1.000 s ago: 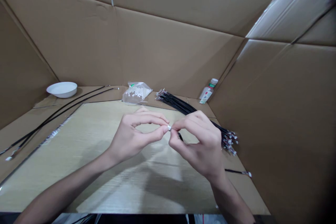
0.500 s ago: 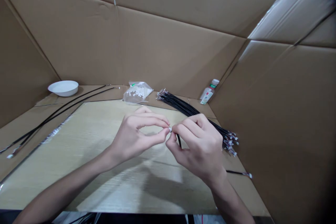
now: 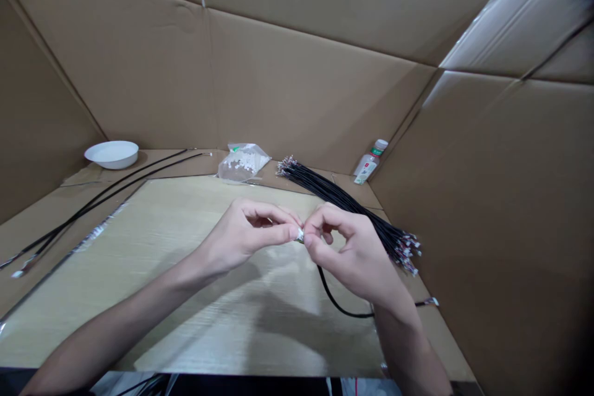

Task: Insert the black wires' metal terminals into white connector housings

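Over the middle of the board, my left hand (image 3: 250, 236) pinches a small white connector (image 3: 300, 234) between thumb and forefinger. Fingertip to fingertip with it, my right hand (image 3: 349, 249) is closed on the end of a black cable (image 3: 342, 309), at the other side of the connector. Fingers hide most of the wires there, so I cannot tell how far the connector sits on them. From beneath the right hand the cable curves down and passes under the right forearm. Its other end, with a white plug (image 3: 434, 301), lies to the right.
Behind my right hand lies a bundle of black cables (image 3: 334, 192). A clear bag of small white parts (image 3: 244, 163), a white bowl (image 3: 112, 154) and a bottle (image 3: 370, 162) stand along the back. Two black cables (image 3: 88, 207) lie left. Cardboard walls (image 3: 320, 86) enclose the board.
My hands have turned and lowered slightly, with the fingertips still together. The cable's curve now shows below my right hand, and its far plug has slid a little left and up.
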Tool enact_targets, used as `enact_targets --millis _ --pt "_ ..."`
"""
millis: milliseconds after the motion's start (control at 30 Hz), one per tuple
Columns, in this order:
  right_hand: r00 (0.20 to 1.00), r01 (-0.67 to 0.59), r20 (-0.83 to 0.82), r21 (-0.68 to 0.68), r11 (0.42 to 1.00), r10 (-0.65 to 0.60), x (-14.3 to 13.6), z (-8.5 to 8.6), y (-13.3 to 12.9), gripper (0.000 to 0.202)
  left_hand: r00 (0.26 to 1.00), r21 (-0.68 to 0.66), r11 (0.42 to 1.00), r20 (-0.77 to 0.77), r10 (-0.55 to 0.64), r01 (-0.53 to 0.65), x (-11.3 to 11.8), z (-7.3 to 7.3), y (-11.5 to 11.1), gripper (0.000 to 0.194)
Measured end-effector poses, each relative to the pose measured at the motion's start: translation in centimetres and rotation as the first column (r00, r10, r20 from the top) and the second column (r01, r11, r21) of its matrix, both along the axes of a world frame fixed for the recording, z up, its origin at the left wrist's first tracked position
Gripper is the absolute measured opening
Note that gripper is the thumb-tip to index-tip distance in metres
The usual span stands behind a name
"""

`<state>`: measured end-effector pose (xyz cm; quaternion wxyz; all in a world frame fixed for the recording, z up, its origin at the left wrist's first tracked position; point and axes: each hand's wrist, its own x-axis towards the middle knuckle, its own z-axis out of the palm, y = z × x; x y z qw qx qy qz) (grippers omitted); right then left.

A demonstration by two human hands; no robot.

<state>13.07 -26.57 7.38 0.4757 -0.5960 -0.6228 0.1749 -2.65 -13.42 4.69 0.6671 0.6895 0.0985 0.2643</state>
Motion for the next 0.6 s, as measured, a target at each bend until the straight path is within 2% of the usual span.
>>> enact_targets --millis 133,200,300,400,467,533,600 --pt "0.978 -0.127 -0.178 -0.106 0.986 0.107 0.5 0.0 0.4 0.010 0.998 -0.097 0.995 -0.053 -0.031 0.026 0.0 -0.4 0.1 0.009" --pt "0.984 -0.102 -0.159 -0.091 0.991 0.087 0.5 -0.1 0.6 0.010 0.998 -0.094 0.996 -0.069 0.002 -0.009 0.1 -0.4 0.1 0.009" --pt "0.994 0.059 0.084 0.083 0.995 -0.066 0.0 -0.5 0.5 0.012 0.992 -0.011 0.993 -0.051 0.119 -0.119 0.3 -0.3 -0.1 0.007" --pt "0.880 0.112 0.404 0.334 0.936 -0.249 -0.7 -1.0 0.5 0.016 0.950 0.170 0.934 0.046 0.310 -0.313 0.4 0.0 -0.5 0.005" --pt "0.803 0.090 0.509 0.410 0.908 -0.309 -1.0 -1.2 0.6 0.016 0.918 0.249 0.883 0.117 0.380 -0.398 0.3 0.1 -0.8 0.006" --pt "0.834 0.087 0.473 0.397 0.914 -0.285 -1.1 -1.2 0.6 0.016 0.927 0.223 0.901 0.130 0.352 -0.373 0.2 0.0 -0.8 0.005" --pt "0.920 0.099 0.331 0.324 0.941 -0.210 -1.1 -1.0 0.5 0.015 0.960 0.103 0.958 0.107 0.257 -0.268 0.3 -0.2 -0.7 0.005"
